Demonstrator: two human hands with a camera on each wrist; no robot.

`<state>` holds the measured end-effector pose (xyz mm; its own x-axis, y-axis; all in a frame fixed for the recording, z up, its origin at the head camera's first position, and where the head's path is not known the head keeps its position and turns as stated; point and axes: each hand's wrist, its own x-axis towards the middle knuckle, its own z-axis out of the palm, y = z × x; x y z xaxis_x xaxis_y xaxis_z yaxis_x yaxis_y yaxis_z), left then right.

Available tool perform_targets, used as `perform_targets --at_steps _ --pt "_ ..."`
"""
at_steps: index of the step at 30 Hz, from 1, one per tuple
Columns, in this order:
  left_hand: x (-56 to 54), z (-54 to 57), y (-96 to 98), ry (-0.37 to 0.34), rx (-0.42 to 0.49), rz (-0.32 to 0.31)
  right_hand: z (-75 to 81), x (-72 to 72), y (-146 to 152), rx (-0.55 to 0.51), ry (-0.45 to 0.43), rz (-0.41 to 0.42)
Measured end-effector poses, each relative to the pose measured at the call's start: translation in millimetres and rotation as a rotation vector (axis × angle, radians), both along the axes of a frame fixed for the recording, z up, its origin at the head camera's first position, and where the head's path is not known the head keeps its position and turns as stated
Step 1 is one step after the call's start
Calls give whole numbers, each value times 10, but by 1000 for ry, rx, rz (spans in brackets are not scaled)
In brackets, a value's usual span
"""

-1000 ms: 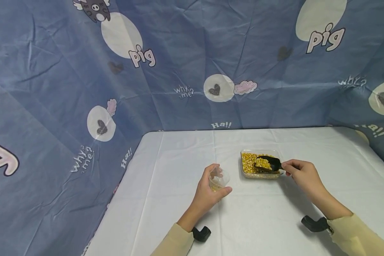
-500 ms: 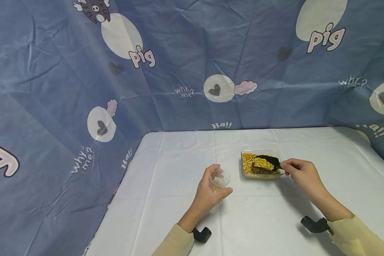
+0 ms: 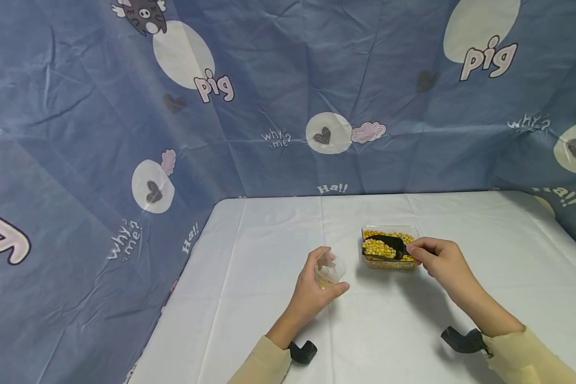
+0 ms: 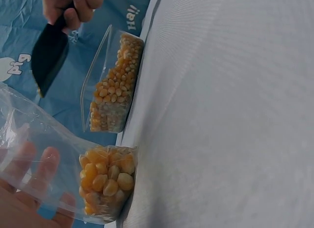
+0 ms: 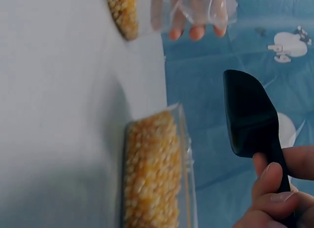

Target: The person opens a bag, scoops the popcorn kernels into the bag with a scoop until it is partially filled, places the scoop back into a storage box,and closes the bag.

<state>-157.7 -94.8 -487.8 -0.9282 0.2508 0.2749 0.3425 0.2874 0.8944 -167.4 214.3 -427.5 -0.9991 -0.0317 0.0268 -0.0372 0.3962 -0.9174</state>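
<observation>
My left hand [image 3: 307,296] holds a clear plastic bag [image 4: 64,134] upright with its mouth open; fingers and thumb curve round its sides. Yellow corn kernels [image 4: 108,179] fill the bottom of the bag. My right hand [image 3: 441,261] grips the handle of a black scoop [image 5: 250,115] between thumb and fingers. A heap of corn kernels [image 3: 379,248] lies in the scoop's bowl. Below the scoop stands a clear rectangular container [image 3: 391,264] with corn kernels in it. In the right wrist view the scoop is raised clear above the container's rim.
A white cloth covers the table [image 3: 249,245], and a blue printed curtain [image 3: 269,80] hangs behind and to the left. Black wrist mounts [image 3: 303,352] stick out by both sleeves. The bag stands left of the container, nearer to me.
My right hand has lifted the loaded scoop out of the corn and moved it to the left over the container. The left hand and the bag have stayed in place.
</observation>
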Motion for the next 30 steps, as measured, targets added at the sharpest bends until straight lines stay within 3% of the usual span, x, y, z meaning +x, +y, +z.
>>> perform_targets --at_steps 15,30 --pt "-13 -9 -21 -10 -11 -30 188 109 -307 -16 14 102" --pt "-9 -8 -10 -28 -17 -27 164 70 -577 109 157 208"
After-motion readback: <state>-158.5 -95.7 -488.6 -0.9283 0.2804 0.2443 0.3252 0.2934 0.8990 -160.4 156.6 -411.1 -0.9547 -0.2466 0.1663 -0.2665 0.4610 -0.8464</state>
